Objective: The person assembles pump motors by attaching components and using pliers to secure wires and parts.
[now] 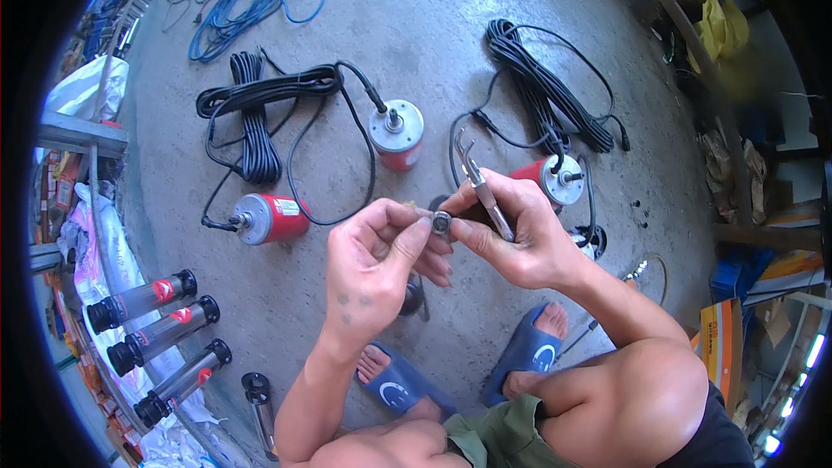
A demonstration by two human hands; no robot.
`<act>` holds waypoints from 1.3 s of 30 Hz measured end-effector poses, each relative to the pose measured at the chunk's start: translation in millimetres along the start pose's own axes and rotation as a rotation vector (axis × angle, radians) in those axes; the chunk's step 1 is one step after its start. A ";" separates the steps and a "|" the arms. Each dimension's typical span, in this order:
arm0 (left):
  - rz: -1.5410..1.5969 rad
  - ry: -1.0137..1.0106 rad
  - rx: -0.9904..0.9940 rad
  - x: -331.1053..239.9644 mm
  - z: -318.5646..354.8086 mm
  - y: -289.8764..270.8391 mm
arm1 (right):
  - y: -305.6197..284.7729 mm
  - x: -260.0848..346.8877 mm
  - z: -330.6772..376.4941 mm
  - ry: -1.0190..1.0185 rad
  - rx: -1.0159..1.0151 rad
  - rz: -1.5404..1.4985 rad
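Observation:
A small round part (441,223), dark with a metallic rim, is pinched between my two hands. Thumb and fingers of my left hand (368,251) grip it from the left. My right hand (524,234) holds its other side with thumb and fingertip. A metal plier-like tool with curved, forked tips (472,165) also lies in my right hand, its tips pointing away from me. Beyond my hands stands a red motor with a grey end cap (397,134). A second red motor (277,218) lies at left, and a third (559,180) sits partly behind my right hand.
Coiled black cables (256,117) and another black coil (546,87) lie on the concrete floor, with a blue cable (247,13) farther back. Several clear tubes with black ends (165,334) lean at left. Shelving (82,134) lines the left side; an orange box (719,338) stands at right.

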State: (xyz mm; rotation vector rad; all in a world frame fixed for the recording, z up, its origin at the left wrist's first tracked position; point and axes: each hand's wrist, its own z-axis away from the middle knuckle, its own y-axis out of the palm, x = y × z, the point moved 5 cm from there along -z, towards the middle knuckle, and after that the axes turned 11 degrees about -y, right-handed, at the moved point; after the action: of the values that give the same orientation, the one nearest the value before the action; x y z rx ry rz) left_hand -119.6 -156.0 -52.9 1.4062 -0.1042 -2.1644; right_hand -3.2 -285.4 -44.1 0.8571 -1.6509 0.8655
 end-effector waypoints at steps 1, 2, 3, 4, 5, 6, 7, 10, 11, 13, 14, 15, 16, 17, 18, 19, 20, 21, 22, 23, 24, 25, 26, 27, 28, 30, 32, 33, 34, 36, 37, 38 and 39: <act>0.010 -0.016 0.002 5.3 4.5 3.1 | 0.5 3.1 5.7 0.001 0.000 0.021; 0.017 -0.031 0.002 10.1 7.9 5.6 | 1.2 7.9 10.0 -0.001 -0.001 0.039; 0.026 -0.043 -0.001 14.5 10.5 8.5 | 1.5 11.4 13.9 -0.002 -0.002 0.057; 0.036 -0.056 -0.004 19.0 12.6 11.5 | 1.3 11.4 17.6 0.008 -0.007 0.066; 0.040 -0.064 -0.009 21.3 15.2 13.3 | 1.6 11.6 20.3 0.012 0.002 0.080; 0.043 -0.068 -0.010 23.9 17.7 14.1 | 1.8 11.3 23.2 0.016 0.011 0.095; 0.047 -0.072 -0.011 26.5 20.1 14.4 | 2.3 11.2 26.1 0.020 0.020 0.109; 0.064 -0.076 -0.005 30.1 24.4 15.9 | 5.3 17.4 28.3 0.018 0.020 0.113; 0.072 -0.075 -0.004 31.0 25.3 16.2 | 6.4 18.0 29.4 0.035 0.012 0.095; 0.097 -0.086 -0.002 35.2 28.3 16.0 | 8.8 18.8 32.6 0.070 -0.002 0.061; 0.108 -0.092 -0.004 36.9 29.9 15.7 | 9.5 18.6 33.2 0.074 0.001 0.060; 0.120 -0.094 -0.005 37.7 30.7 16.0 | 9.7 18.2 34.0 0.079 0.004 0.060; 0.132 -0.097 -0.005 38.6 31.1 16.6 | 9.7 17.6 34.9 0.084 0.007 0.060; 0.143 -0.100 -0.009 38.7 32.3 16.4 | 10.5 16.6 35.6 0.094 0.015 0.060; 0.139 -0.100 -0.010 38.8 33.6 16.2 | 11.0 15.2 36.6 0.103 0.023 0.059; 0.135 -0.101 -0.012 38.9 35.2 16.1 | 11.8 13.8 37.2 0.113 0.031 0.059; 0.133 -0.101 -0.008 39.1 35.9 16.8 | 12.0 14.2 37.7 0.105 0.017 0.045; 0.138 -0.098 -0.004 39.1 36.5 17.4 | 12.7 14.7 38.2 0.097 0.003 0.032; 0.143 -0.095 0.000 39.1 37.1 18.0 | 13.1 15.1 38.5 0.089 -0.011 0.018; 0.149 -0.093 0.007 40.1 36.6 18.8 | 12.7 14.7 39.2 0.073 -0.017 0.019; 0.160 -0.094 0.010 40.9 36.1 19.7 | 12.3 14.4 39.9 0.056 -0.023 0.020; 0.171 -0.094 0.012 41.4 35.6 20.8 | 11.9 14.5 40.4 0.040 -0.028 0.020; 0.182 -0.094 0.012 41.5 35.6 21.9 | 12.2 14.7 40.6 0.034 -0.035 0.007; 0.184 -0.094 0.002 41.5 36.1 22.9 | 13.0 15.0 40.8 0.028 -0.042 -0.006; 0.187 -0.095 -0.010 41.5 37.1 24.1 | 13.7 15.4 41.2 0.022 -0.049 -0.020; 0.191 -0.094 -0.017 42.6 37.7 25.7 | 14.2 14.6 42.6 0.035 -0.071 -0.048; 0.192 -0.089 -0.016 43.8 38.0 26.6 | 15.1 12.8 44.5 0.055 -0.086 -0.068; 0.193 -0.092 -0.015 44.0 38.6 27.0 | 15.7 10.9 45.8 0.068 -0.089 -0.074; 0.194 -0.094 -0.015 43.7 39.0 27.6 | 15.9 8.8 47.0 0.082 -0.093 -0.080; 0.206 -0.095 -0.013 44.2 39.9 28.1 | 17.1 3.7 49.9 0.071 -0.097 -0.096; 0.217 -0.094 -0.010 44.5 39.7 28.6 | 17.8 2.5 50.5 0.066 -0.099 -0.103; 0.227 -0.093 -0.009 44.7 40.1 28.7 | 18.7 2.3 50.4 0.069 -0.103 -0.112; 0.230 -0.096 -0.009 45.7 40.6 28.1 | 19.6 2.2 50.2 0.072 -0.107 -0.121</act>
State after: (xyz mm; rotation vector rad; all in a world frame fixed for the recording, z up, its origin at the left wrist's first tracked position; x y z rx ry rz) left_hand -157.1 -211.1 -62.3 1.2203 -0.2774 -2.0379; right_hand -43.5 -319.6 -54.6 0.8324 -1.5519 0.7102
